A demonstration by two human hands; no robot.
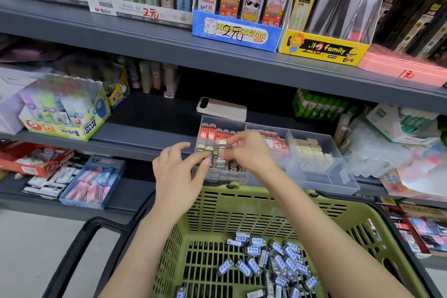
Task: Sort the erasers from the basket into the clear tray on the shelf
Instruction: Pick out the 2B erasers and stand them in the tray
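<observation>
Three grey shelves (169, 41) span the view from 9 to 3 o'clock, packed with stationery boxes. Green basket (242, 203) sits at 6 o'clock, its far rim just under the tray. Clear tray (338, 176) stands on the middle shelf, a little toward 3 o'clock from centre. Its 9 o'clock compartment holds red erasers (208, 133) and dark 2B erasers (233, 168) in rows, and its 3 o'clock one holds pale blocks (312, 152). Both hands hover over the 9 o'clock compartment. Right hand (249, 152) has its fingers curled, pinching a dark eraser (221, 156) upright above the rows. Left hand (179, 172), at 9 o'clock of the right, has fingers loosely spread, tips against the dark rows; whether it grips anything I cannot tell. White phone (221, 109) lies at 12 o'clock, behind the tray. Loose blue-labelled erasers (273, 261) lie scattered on the basket floor toward 5 o'clock.
</observation>
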